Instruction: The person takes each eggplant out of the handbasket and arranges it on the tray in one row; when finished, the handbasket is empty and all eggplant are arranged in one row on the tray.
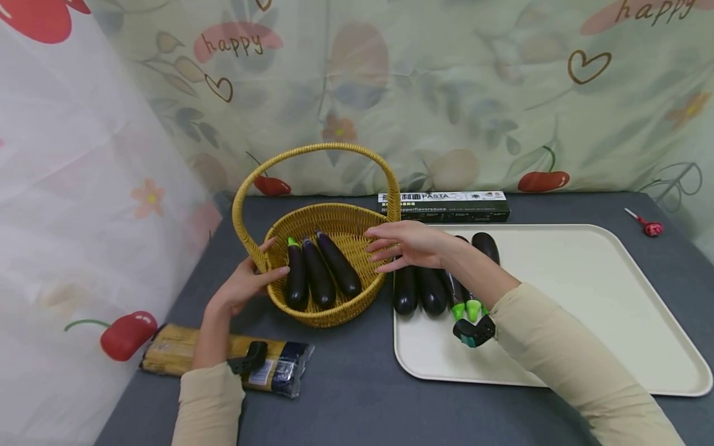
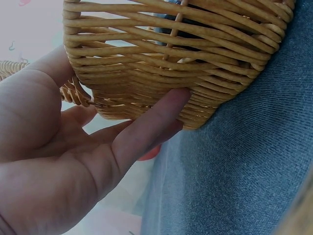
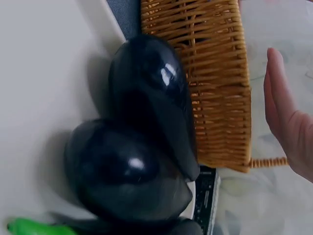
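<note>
The basket (image 1: 354,241) sits left of the tray (image 1: 591,291) with three eggplants (image 1: 318,272) inside, and its rim (image 1: 329,205) is pinched between the left hand's (image 1: 245,282) thumb and fingers. Nothing's held by the right hand (image 1: 409,244), fingers loosely spread at the opposite side; whether the rim is brushed there can't really be told. The basket's probably light and springy, best lifted by the handle (image 1: 333,147); the eggplants are likely slick and bruisable, best gripped mid-body.

Left hand (image 1: 245,284) gripping, right hand (image 1: 415,243) raised — outstretched
</note>
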`<state>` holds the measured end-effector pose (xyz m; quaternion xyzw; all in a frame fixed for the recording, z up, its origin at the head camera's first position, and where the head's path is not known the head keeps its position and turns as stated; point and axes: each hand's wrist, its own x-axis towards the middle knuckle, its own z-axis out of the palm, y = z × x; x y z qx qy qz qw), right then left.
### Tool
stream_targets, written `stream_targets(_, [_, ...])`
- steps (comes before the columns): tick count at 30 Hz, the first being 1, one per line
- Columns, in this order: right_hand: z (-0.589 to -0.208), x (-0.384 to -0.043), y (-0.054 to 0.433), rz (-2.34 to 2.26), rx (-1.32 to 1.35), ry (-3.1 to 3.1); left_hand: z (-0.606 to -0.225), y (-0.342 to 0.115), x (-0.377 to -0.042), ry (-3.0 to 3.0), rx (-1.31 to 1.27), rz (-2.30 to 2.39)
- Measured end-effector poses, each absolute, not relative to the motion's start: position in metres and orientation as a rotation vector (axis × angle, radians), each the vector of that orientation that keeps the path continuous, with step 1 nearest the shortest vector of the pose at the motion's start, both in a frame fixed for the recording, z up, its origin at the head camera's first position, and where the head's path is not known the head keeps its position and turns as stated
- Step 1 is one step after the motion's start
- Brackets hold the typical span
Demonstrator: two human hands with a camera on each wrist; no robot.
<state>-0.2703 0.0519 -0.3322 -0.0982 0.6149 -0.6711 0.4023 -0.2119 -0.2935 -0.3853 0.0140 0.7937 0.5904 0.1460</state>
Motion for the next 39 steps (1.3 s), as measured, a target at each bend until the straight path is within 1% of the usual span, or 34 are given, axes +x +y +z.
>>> stream_targets(21, [-0.338, -0.287, 0.001, -1.653, -0.117, 1.573, -0.386, -0.294, -0.212, 2.289, 0.046, 1.699])
stream_targets(28, [-0.343, -0.292, -0.005, -1.621, -0.086, 1.632, -0.386, -0.293, -0.212, 2.287, 0.034, 1.701])
stream_targets(35, [-0.348, -0.3, -0.013, -1.591, 0.027, 1.705, -0.384, -0.293, -0.212, 2.286, 0.024, 1.692])
stream_targets(39, [-0.352, -0.304, -0.017, -1.521, 0.037, 1.791, -0.383, -0.293, -0.212, 2.282, 0.021, 1.694])
